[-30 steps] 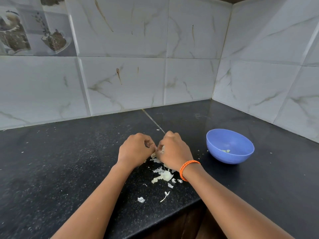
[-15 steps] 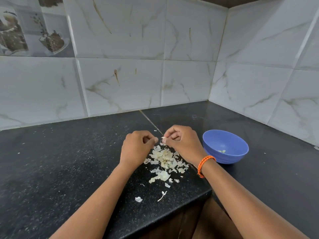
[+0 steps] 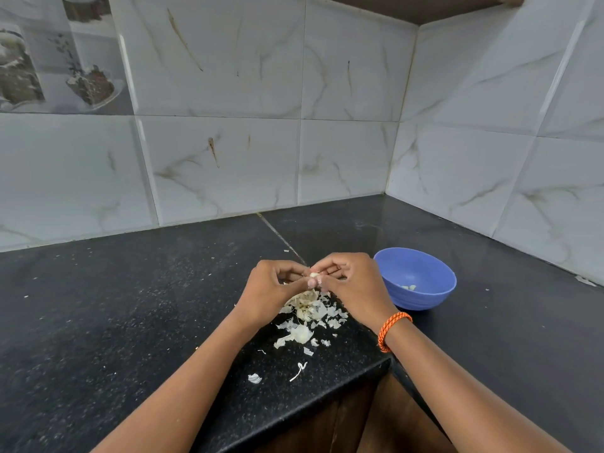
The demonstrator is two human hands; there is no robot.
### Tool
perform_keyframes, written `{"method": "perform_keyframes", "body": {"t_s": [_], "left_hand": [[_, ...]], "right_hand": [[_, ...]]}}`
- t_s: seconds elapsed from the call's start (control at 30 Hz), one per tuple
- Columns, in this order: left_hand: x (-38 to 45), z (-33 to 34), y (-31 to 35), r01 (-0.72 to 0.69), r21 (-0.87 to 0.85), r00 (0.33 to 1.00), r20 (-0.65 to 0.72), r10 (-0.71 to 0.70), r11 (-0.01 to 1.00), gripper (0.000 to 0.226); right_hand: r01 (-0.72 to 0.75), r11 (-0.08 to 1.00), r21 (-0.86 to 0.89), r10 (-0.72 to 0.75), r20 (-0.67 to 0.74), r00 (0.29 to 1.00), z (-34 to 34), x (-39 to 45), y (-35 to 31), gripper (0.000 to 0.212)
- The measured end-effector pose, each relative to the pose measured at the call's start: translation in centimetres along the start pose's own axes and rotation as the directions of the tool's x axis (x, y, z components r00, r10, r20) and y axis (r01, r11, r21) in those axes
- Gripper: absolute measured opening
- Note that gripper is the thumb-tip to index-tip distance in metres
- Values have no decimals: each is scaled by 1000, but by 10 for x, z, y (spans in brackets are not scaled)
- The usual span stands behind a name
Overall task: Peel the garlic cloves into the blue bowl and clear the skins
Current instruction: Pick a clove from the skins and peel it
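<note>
A small pale garlic clove [image 3: 313,275] is pinched between the fingertips of my left hand [image 3: 274,292] and my right hand [image 3: 351,286], held just above the black counter. Under my hands lies a pile of papery garlic skins [image 3: 309,310], with loose scraps trailing toward the counter's front edge. The blue bowl [image 3: 434,295] stands right of my right hand, close to it, with a few peeled cloves [image 3: 409,287] at its bottom. An orange braided band [image 3: 392,330] circles my right wrist.
The black speckled counter [image 3: 130,305] wraps around a corner, backed by white marbled wall tiles [image 3: 228,165] behind and to the right. Its front edge [image 3: 327,397] makes an inner corner near my right forearm, with brown cabinet below.
My hands have lifted slightly and come together on the clove, uncovering the skin pile under them. The camera has shifted, so the bowl sits closer to my right hand in view.
</note>
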State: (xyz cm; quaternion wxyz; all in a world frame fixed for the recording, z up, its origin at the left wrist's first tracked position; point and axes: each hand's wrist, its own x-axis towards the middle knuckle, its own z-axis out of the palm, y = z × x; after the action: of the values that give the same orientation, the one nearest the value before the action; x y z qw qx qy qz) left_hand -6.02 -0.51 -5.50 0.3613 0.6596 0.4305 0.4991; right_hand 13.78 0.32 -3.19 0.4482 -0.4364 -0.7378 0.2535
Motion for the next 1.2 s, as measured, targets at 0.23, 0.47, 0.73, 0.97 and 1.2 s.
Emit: {"method": "perform_keyframes", "body": {"t_s": [0.23, 0.47, 0.73, 0.97, 1.2], "left_hand": [[0, 2, 5, 9, -52, 1000, -14, -10, 999, 15], [1, 1, 2, -26, 84, 1000, -11, 27, 996, 14], [-2, 3, 5, -93, 252, 992, -62, 112, 963, 16], [-2, 8, 4, -142, 261, 984, -65, 164, 955, 11], [0, 5, 1, -70, -52, 996, -57, 67, 996, 17]], "right_hand": [[-31, 985, 172, 37, -31, 999, 6, -8, 2, 13], [53, 998, 46, -50, -47, 998, 3, -14, 4, 30], [116, 993, 4, -116, -55, 992, -1, -13, -1, 14], [42, 995, 87, -40, -19, 999, 0, -8, 3, 9], [-66, 958, 279, 54, 51, 997, -5, -18, 12, 9]]}}
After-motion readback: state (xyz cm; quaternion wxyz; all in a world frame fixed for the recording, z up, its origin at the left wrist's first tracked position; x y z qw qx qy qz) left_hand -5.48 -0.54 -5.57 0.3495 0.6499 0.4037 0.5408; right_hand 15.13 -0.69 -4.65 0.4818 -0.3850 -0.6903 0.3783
